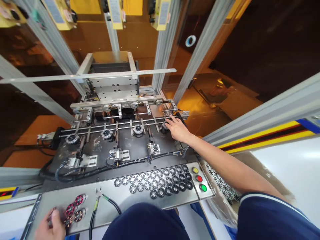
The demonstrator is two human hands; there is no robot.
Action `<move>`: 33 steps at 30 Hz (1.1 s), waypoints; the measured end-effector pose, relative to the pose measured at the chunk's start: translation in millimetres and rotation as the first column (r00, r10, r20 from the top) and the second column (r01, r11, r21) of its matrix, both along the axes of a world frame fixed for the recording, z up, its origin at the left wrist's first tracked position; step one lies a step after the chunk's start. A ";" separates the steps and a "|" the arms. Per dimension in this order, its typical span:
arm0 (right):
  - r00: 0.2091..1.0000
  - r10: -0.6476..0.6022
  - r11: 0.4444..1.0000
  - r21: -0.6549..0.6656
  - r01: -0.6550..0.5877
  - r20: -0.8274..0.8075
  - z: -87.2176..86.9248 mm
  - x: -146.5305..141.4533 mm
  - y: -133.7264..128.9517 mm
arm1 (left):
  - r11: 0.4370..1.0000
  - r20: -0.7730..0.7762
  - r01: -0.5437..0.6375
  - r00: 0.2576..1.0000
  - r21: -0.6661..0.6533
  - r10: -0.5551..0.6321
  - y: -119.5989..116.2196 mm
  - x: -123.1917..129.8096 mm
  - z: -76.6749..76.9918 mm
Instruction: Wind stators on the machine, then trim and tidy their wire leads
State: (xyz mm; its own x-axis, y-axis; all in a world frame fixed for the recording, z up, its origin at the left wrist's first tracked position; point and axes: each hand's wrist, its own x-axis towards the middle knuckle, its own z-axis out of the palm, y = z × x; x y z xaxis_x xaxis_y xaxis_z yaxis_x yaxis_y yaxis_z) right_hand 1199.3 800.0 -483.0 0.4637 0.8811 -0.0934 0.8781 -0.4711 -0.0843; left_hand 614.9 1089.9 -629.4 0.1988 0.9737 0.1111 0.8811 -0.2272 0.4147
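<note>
Reaching forward over a flat black fixture plate (130,146), the right hand (178,130) is palm down, fingers slightly spread, fingertips at the round black-and-silver part (164,127) on the rightmost station; cannot tell if it pinches the part or just touches it. Right forearm slants in from the lower right, elbow bent. Left hand (51,226) is low at the left end of the brushed silver metal ledge (56,197), thumb and fingers curled toward each other, a dark reddish bit showing between; mostly hidden, cannot tell if clamped. Just beside it lie red and copper wire-wound rings (79,215). Wire cutters with green-and-black handles (94,211) lie right of these; rows of small round black-and-silver pieces (162,182) sit farther right, near yellow, red and green push buttons (199,178).
</note>
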 end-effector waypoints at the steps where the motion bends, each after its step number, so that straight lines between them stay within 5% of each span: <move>1: 0.999 0.039 0.999 0.023 -0.039 0.007 3.0 -3.1 9.0 | 1.000 -0.033 -0.021 0.999 0.014 0.022 -0.6 1.9 1.8; 9: 0.890 0.450 0.893 0.057 -0.447 -0.069 -1.9 -20.4 90.9 | 0.999 -0.094 -0.018 0.995 0.047 0.022 -7.7 4.0 3.0; 14: 0.861 0.505 0.863 0.022 -0.504 -0.061 -15.2 -16.5 95.7 | 0.997 -0.070 -0.039 0.997 0.071 0.044 -14.3 12.9 6.9; 19: 0.838 0.545 0.838 0.018 -0.545 -0.005 -7.8 -23.5 105.5 | 0.996 -0.014 -0.032 0.999 0.082 0.034 -18.3 24.5 14.1; 28: 0.718 0.695 0.716 0.064 -0.696 0.036 -7.9 -87.3 218.5 | 0.995 0.052 -0.068 0.997 0.069 0.064 -24.9 27.5 14.1; 33: 0.705 0.709 0.704 0.028 -0.710 0.035 -17.6 -97.7 236.1 | 0.992 0.095 -0.107 0.990 0.073 0.100 -28.2 31.7 12.5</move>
